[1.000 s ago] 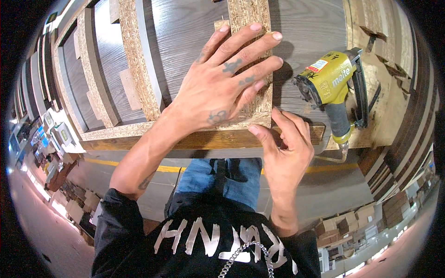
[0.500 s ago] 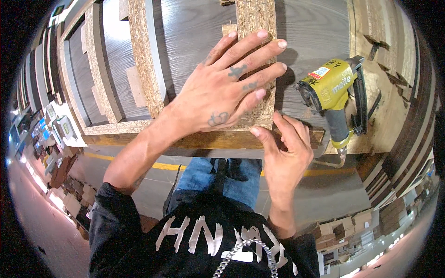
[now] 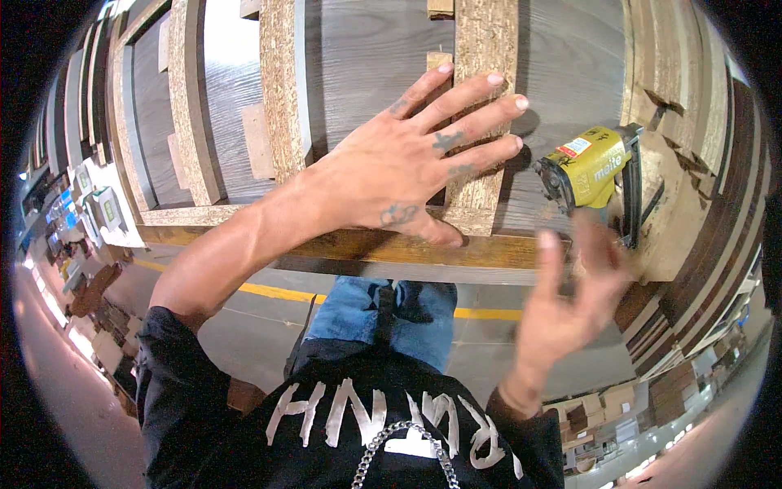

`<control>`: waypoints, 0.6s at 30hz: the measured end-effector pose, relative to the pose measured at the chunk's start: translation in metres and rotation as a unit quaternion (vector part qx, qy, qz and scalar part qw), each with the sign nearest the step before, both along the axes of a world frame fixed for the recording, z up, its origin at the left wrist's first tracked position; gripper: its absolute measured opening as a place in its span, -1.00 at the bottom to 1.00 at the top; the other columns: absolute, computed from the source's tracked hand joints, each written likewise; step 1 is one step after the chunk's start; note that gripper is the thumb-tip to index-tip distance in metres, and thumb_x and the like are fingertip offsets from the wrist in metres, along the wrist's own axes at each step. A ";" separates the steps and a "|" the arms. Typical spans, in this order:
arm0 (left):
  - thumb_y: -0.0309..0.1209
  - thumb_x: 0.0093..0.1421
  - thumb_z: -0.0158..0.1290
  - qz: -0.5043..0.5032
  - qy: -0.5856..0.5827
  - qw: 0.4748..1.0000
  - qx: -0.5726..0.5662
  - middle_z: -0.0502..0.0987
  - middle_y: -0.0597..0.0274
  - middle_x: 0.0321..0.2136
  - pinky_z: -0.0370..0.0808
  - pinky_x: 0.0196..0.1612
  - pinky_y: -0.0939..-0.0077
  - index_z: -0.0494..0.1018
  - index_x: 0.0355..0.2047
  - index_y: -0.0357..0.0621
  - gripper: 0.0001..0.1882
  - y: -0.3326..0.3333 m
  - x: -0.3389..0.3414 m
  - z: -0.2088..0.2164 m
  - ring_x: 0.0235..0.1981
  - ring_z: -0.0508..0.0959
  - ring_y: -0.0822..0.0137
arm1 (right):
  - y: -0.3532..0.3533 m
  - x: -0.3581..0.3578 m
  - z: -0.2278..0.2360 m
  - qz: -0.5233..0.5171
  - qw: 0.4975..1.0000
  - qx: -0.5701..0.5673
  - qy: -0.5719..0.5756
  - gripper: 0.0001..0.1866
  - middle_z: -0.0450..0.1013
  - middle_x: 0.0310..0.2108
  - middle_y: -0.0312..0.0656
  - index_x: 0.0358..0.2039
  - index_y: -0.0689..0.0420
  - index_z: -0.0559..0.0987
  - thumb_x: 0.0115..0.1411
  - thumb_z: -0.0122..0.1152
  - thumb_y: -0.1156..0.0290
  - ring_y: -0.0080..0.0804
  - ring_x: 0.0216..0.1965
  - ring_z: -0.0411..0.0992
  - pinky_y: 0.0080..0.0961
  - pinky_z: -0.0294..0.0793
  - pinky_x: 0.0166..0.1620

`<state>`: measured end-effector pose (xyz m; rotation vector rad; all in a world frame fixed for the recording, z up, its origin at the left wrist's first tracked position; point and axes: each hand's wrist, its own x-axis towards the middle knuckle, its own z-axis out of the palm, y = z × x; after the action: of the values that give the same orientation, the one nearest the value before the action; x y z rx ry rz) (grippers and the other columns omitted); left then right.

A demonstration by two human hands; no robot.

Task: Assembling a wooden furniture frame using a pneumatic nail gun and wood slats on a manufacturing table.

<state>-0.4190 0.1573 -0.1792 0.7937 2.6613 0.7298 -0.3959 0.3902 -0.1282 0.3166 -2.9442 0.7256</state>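
Observation:
My left hand (image 3: 407,163) lies flat with its fingers spread over a chipboard strip (image 3: 486,45). Its thumb stretches toward the brown front rail (image 3: 391,246) of a wooden frame. Off to the right, a yellow and black air nail gun (image 3: 599,167) rests on its side, its handle toward me. At that handle is my right hand (image 3: 574,306), thumb and fingers apart, the fingertips smeared by motion and partly covering the handle. I see nothing held in it, and whether it touches the gun is not clear.
More chipboard strips (image 3: 281,81) cross a grey wood-grain panel (image 3: 346,73) on the left, small blocks (image 3: 257,140) beside them. Stacked boards (image 3: 692,106) stand at the right. Below the bench edge is grey floor with a yellow line (image 3: 277,292).
My right hand has left the frame's corner and moved right to the nail gun's handle, its fingers opening. My left hand stays flat on the strip, its thumb now lower. The view has shifted slightly.

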 end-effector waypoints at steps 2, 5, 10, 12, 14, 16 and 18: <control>0.30 -0.09 0.18 -0.011 0.016 1.000 0.008 -0.07 0.17 0.45 -0.23 0.46 -0.09 0.11 0.38 0.05 0.10 0.005 -0.001 -0.002 0.48 -0.18 0.04 | 0.019 -0.019 0.006 -0.043 0.991 0.128 0.009 -0.39 0.46 0.03 -0.03 0.12 0.21 0.50 0.02 0.46 0.43 -0.07 0.06 0.39 -0.18 0.39 0.13; 0.27 -0.07 0.18 -0.004 0.022 0.999 0.036 -0.07 0.17 0.45 -0.23 0.47 -0.08 0.11 0.38 0.03 0.09 0.006 0.002 -0.007 0.48 -0.18 0.04 | 0.039 -0.037 -0.018 -0.013 0.987 0.074 -0.142 -0.08 0.29 0.22 0.07 0.35 0.15 0.17 0.01 0.45 0.49 0.01 0.14 0.35 -0.13 0.35 0.18; 0.26 -0.05 0.19 0.008 0.023 0.999 0.043 -0.04 0.19 0.44 -0.22 0.48 -0.03 0.17 0.34 0.02 0.03 0.007 0.005 -0.009 0.47 -0.15 0.08 | 0.046 -0.060 -0.011 0.068 0.979 -0.033 -0.189 -0.09 0.32 0.20 0.10 0.35 0.19 0.15 0.01 0.39 0.64 -0.07 0.12 0.41 -0.25 0.44 0.12; 0.24 -0.04 0.20 0.024 0.025 0.998 0.050 -0.01 0.20 0.43 -0.20 0.49 0.01 0.23 0.31 0.00 -0.01 0.006 0.007 -0.011 0.47 -0.12 0.12 | 0.053 -0.054 0.004 -0.024 0.970 -0.083 -0.227 -0.25 0.42 0.10 0.07 0.25 0.24 0.31 0.03 0.41 0.58 -0.09 0.03 0.47 -0.28 0.49 0.07; 0.20 -0.09 0.26 0.019 0.033 0.997 0.060 0.01 0.21 0.42 -0.16 0.48 0.01 0.25 0.29 -0.01 0.00 0.005 0.007 -0.009 0.46 -0.09 0.13 | 0.085 -0.045 0.016 -0.071 0.985 0.049 -0.149 -0.53 0.58 -0.23 -0.23 -0.02 0.21 0.56 0.07 0.49 0.35 -0.44 -0.16 0.52 -0.44 0.56 -0.14; 0.16 -0.13 0.32 0.021 0.037 0.996 0.074 0.03 0.21 0.42 -0.13 0.48 0.01 0.27 0.27 -0.02 0.00 0.007 0.006 -0.010 0.46 -0.06 0.13 | 0.075 -0.041 0.052 -0.141 0.964 0.005 -0.226 -0.48 0.58 -0.21 -0.24 0.00 0.20 0.55 0.05 0.52 0.31 -0.47 -0.17 0.52 -0.40 0.56 -0.12; 0.14 -0.15 0.34 0.022 0.039 0.996 0.071 0.05 0.20 0.41 -0.11 0.48 0.01 0.28 0.26 -0.02 -0.01 0.008 0.005 -0.012 0.45 -0.05 0.13 | 0.099 -0.038 0.078 -0.064 0.903 -0.074 -0.419 -0.47 0.57 -0.13 -0.18 -0.01 0.19 0.55 0.02 0.54 0.32 -0.42 -0.17 0.52 -0.35 0.55 -0.06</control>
<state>-0.4138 0.1652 -0.1915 0.8181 2.7268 0.9270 -0.4343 0.4891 -0.0502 -0.2912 -3.5832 1.3316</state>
